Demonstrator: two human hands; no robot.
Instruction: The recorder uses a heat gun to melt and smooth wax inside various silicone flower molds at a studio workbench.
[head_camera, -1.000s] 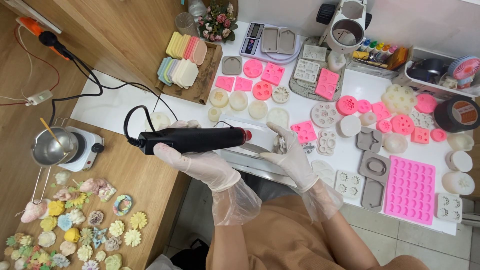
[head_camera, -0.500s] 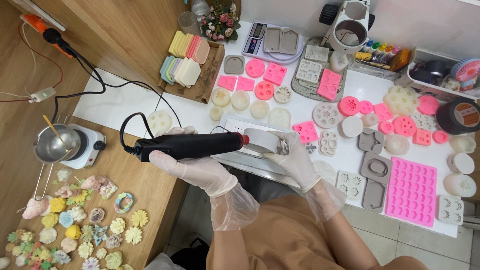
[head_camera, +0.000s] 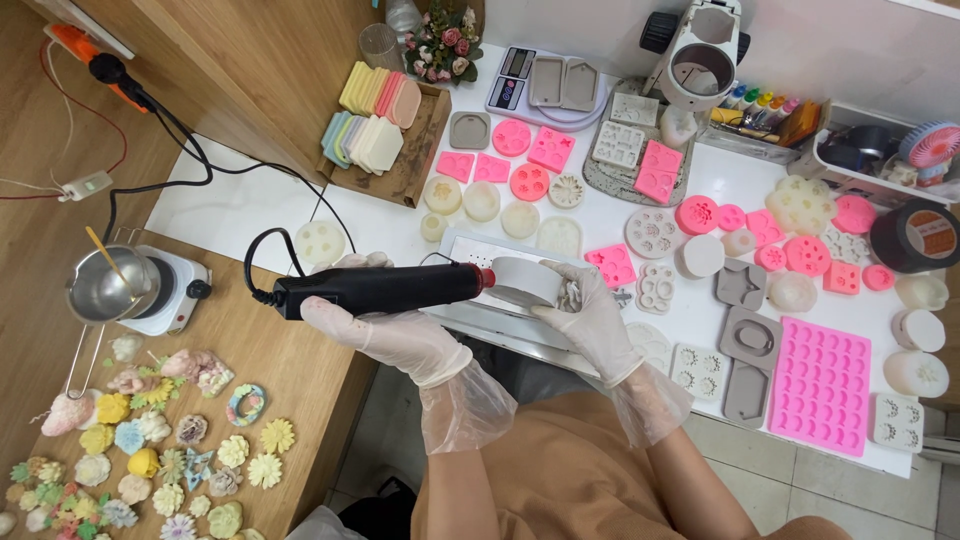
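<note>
— What were your hands doing just then?

— My left hand (head_camera: 385, 330) gripped the black heat tool (head_camera: 380, 290); my right hand (head_camera: 590, 325) held the round white mould (head_camera: 522, 281) against its tip, just above the tabletop (head_camera: 250, 205).

— Any change from a moment before?

— The tool had swung a little more level, its nozzle closer to the mould; both grips stayed closed.

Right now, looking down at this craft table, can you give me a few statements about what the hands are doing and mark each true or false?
1. The left hand holds a black heat tool. True.
2. The right hand is bare. False: it wears a clear glove.
3. The right hand holds a round white mold. True.
4. The small metal pot sits on the floor. False: it rests on a white hot plate.
</note>
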